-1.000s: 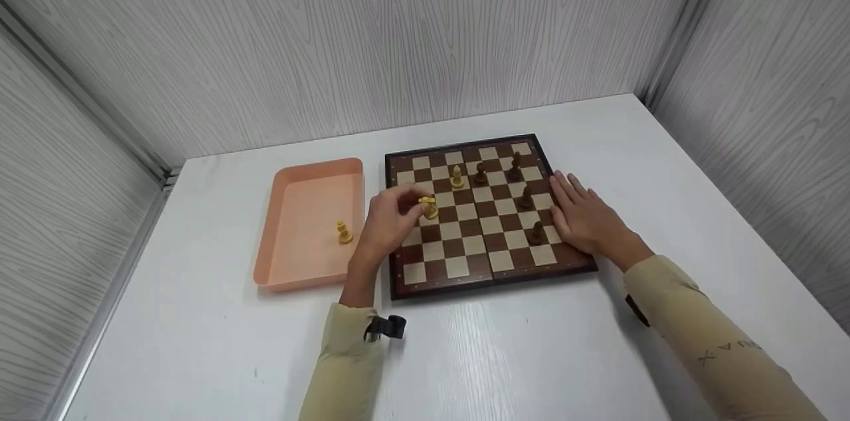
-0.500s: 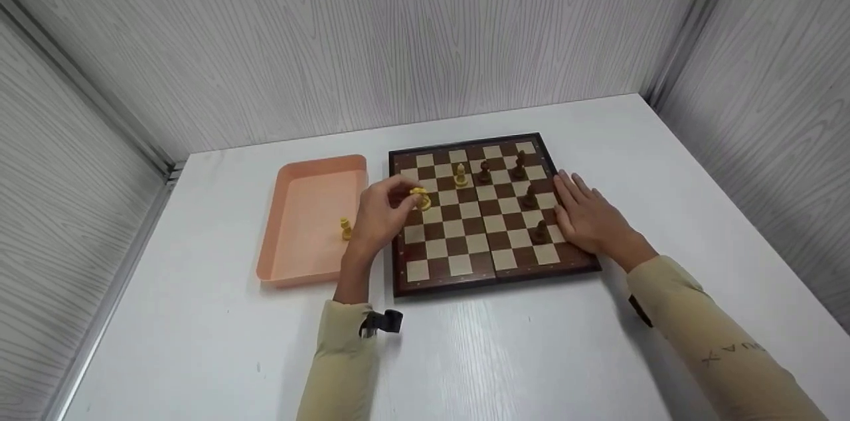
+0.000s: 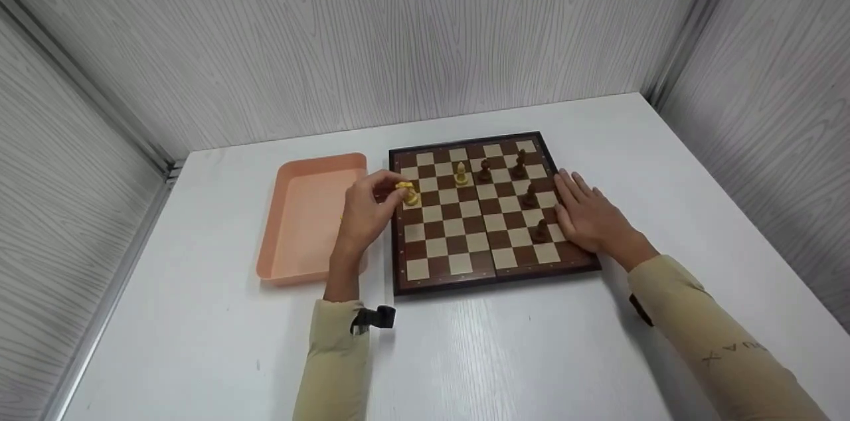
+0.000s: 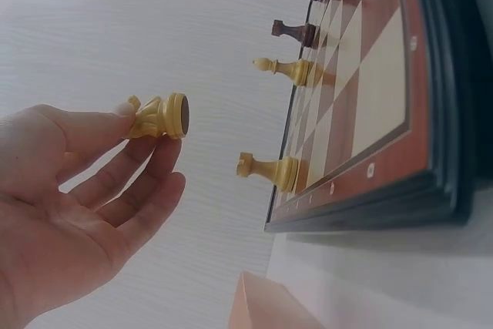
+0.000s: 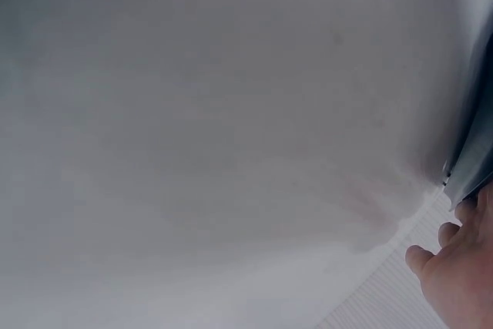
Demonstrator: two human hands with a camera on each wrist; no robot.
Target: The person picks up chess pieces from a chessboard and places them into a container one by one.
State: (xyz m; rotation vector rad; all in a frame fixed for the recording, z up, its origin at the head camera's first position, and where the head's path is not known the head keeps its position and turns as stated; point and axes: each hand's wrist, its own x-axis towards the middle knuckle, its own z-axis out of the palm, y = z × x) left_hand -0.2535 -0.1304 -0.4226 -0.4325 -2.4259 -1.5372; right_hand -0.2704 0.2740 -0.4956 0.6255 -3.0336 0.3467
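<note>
A small yellow wooden chess piece (image 3: 407, 193) is pinched between the thumb and fingertips of the left hand (image 3: 367, 214), held in the air over the left edge of the brown-and-cream folding chessboard (image 3: 491, 268), just beside the shallow peach plastic tray (image 3: 292, 235). In the left wrist view the piece (image 4: 159, 116) lies sideways, gripped at its top only, its dark felt base pointing away from the palm. The right hand (image 3: 588, 216) is laid flat, fingers straight, on the board's right edge, holding nothing.

The grip is a light one — a slip could drop the piece onto the board's rim or the white table (image 3: 505, 354). The pale pawn (image 4: 268, 169) standing nearest on the board could be knocked if the hand is lowered carelessly.
</note>
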